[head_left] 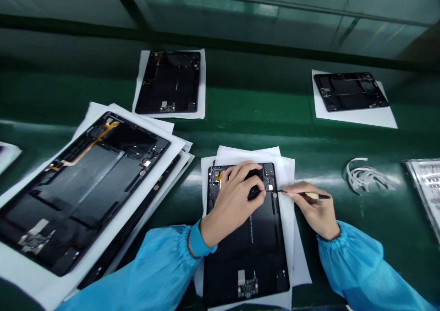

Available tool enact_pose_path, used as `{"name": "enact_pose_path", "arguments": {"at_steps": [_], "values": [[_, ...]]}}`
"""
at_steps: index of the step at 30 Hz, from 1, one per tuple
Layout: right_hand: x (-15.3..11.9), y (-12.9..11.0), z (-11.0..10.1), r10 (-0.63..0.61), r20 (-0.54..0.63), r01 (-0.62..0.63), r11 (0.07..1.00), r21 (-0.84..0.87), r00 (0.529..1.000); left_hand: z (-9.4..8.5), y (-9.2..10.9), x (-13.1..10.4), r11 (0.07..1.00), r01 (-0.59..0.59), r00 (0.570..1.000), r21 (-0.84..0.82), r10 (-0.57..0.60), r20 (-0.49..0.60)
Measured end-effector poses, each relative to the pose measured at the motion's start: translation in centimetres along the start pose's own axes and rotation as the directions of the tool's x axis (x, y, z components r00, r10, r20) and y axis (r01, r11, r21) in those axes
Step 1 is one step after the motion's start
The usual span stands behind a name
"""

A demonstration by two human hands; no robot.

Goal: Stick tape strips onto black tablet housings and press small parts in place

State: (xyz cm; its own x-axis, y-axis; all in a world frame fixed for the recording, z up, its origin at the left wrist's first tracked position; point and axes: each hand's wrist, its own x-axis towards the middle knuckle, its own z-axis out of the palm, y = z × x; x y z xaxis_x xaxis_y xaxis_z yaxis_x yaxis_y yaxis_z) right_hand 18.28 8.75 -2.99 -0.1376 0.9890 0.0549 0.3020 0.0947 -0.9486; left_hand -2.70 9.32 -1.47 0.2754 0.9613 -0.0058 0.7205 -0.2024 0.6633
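Note:
An opened black tablet housing (247,256) lies on white sheets directly in front of me, its inner side facing up. Across its upper half rests my left hand (239,194), with thumb and index finger brought together near the right edge; anything between them is too small to make out. My right hand (314,205) holds slim black tweezers (321,196) from the right side. Their thin tip points left, over the housing's upper right part, close to my left fingertips. A small circuit board (248,287) shows near the housing's bottom edge.
On the left stands a stack of tablet housings (99,187) interleaved with white sheets. Two more housings lie farther back, one left (170,81) and one right (350,91). White curled strips (369,178) and a clear tray of small parts (428,187) are on the right.

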Motion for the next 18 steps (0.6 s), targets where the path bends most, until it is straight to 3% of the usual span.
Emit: {"name": "enact_pose_path", "arguments": {"at_steps": [4, 8, 12, 15, 18], "values": [[-0.1, -0.4, -0.2, -0.017, -0.02, 0.017, 0.999, 0.032, 1.0, 0.1, 0.0, 0.1, 1.0, -0.001, 1.0, -0.028, 0.0, -0.03], [0.2, -3.1, 0.2, -0.106, -0.061, 0.112, 0.99, 0.091, 0.992, -2.0, 0.1, -0.9, 0.987, -0.014, 0.993, -0.159, -0.006, -0.121], [0.9, -5.5, 3.0, -0.141, 0.219, 0.202, 0.936, -0.288, 0.965, -5.1, 0.1, -4.7, 0.961, 0.034, 0.954, -0.273, -0.113, -0.279], [1.9, -5.3, 5.3, -0.047, 0.381, 0.268, 0.788, -0.554, 0.924, -5.3, 0.2, -8.5, 0.911, 0.133, 0.966, -0.389, -0.207, -0.152], [2.2, -5.2, 5.7, -0.022, 0.404, 0.281, 0.754, -0.593, 0.914, -3.6, 0.9, -11.4, 0.831, 0.266, 0.959, -0.488, -0.278, 0.049]]}}
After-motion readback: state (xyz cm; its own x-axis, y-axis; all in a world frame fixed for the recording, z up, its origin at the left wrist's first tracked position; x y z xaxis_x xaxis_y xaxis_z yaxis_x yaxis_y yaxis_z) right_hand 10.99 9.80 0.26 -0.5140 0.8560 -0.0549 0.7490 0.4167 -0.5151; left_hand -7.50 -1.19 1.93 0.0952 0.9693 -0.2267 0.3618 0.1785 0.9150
